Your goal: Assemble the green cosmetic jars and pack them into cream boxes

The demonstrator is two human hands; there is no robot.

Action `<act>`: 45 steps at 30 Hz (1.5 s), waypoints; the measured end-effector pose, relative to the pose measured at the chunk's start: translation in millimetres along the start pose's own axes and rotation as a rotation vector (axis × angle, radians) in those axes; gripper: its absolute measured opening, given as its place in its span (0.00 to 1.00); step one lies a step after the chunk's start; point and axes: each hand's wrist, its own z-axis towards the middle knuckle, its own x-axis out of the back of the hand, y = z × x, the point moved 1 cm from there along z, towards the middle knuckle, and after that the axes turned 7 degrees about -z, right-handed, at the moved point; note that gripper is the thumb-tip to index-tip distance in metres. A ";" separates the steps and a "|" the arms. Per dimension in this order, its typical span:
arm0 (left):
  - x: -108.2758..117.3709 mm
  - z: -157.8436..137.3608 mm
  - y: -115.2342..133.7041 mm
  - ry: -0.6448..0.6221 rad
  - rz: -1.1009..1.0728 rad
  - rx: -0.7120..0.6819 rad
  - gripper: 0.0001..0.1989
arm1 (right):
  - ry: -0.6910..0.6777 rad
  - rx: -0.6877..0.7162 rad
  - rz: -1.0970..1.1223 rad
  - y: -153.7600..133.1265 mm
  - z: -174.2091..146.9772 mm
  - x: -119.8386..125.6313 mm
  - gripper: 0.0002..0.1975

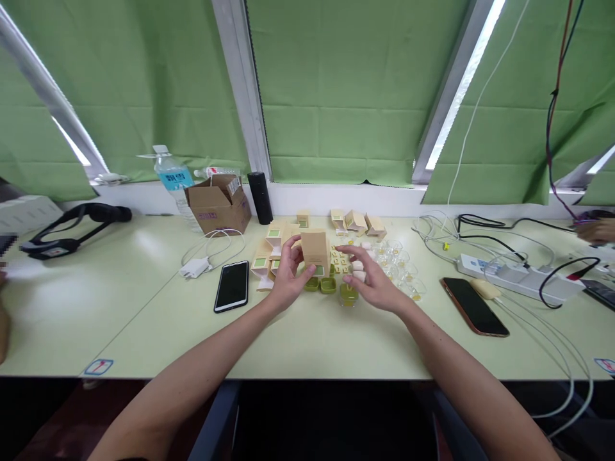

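Note:
My left hand (289, 272) grips a small tan cardboard box (314, 250) by its side, holding it upright above the table. To the right of the box, my right hand (372, 278) is open, thumb and fingers apart, with nothing between them. Just below its fingertips stands a green jar with a clear base (348, 294). Small square green containers (328, 285) sit under the box. Several more tan boxes with green labels (260, 264) lie left of my left hand. Clear plastic pieces (396, 259) and pale rounded pieces (358, 267) are spread beyond my right hand.
A phone (231, 286) and white charger (195, 267) lie left; another phone (473, 306) and a power strip (519, 275) with cables lie right. Along the back are a brown carton (218, 205), a water bottle (177, 182) and a black cylinder (260, 197). Another person's hand (596, 232) is far right.

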 end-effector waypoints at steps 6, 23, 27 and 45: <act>5.9 0.2 -3.9 0.067 0.064 -0.040 0.37 | -0.220 -0.080 -0.395 9.4 0.2 17.9 0.21; -7.1 -16.0 10.7 -0.282 0.274 0.009 0.34 | 0.112 -0.177 -0.448 23.7 6.9 39.9 0.16; -14.7 -22.4 16.4 -0.559 0.260 0.077 0.36 | 0.322 -0.154 -0.334 24.0 6.8 38.3 0.18; -23.6 -29.2 11.6 -0.486 0.439 -0.250 0.36 | 0.429 -0.128 -0.233 14.0 5.8 24.4 0.20</act>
